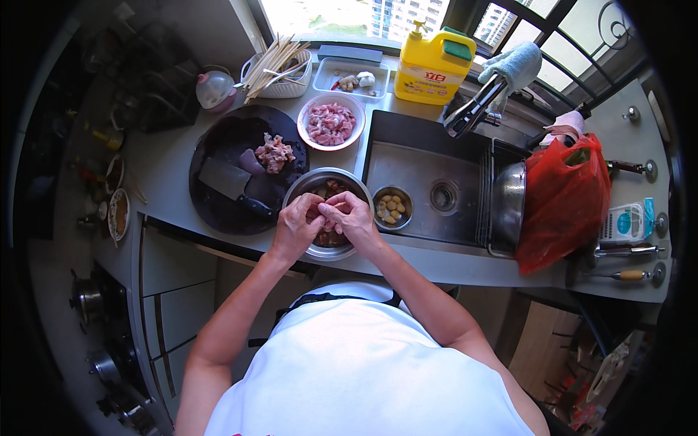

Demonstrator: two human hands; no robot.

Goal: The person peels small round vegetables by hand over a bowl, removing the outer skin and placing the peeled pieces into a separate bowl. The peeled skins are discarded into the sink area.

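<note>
My left hand (297, 226) and my right hand (355, 220) meet over a steel bowl (310, 181). Their thumbs and fingertips pinch together on a small piece of food, mostly covered by the fingers. Inside the bowl lie dark reddish-brown pieces (331, 238), too small to name. Just right of my right hand, a small steel bowl (408, 218) at the sink's near left corner holds several pale yellow round pieces (390, 207), apparently peeled. To the left, a round dark chopping board (218, 141) carries a cleaver (224, 179), raw meat (274, 153) and a purplish piece (251, 162).
Beyond the steel bowl stands a white bowl (302, 128) of sliced raw meat. A basket (297, 88) of chopsticks, a plastic tray (325, 73) with ginger and garlic, and a yellow detergent jug (431, 71) line the window. The sink (417, 158), faucet (477, 106) and red plastic bag (567, 201) are rightward.
</note>
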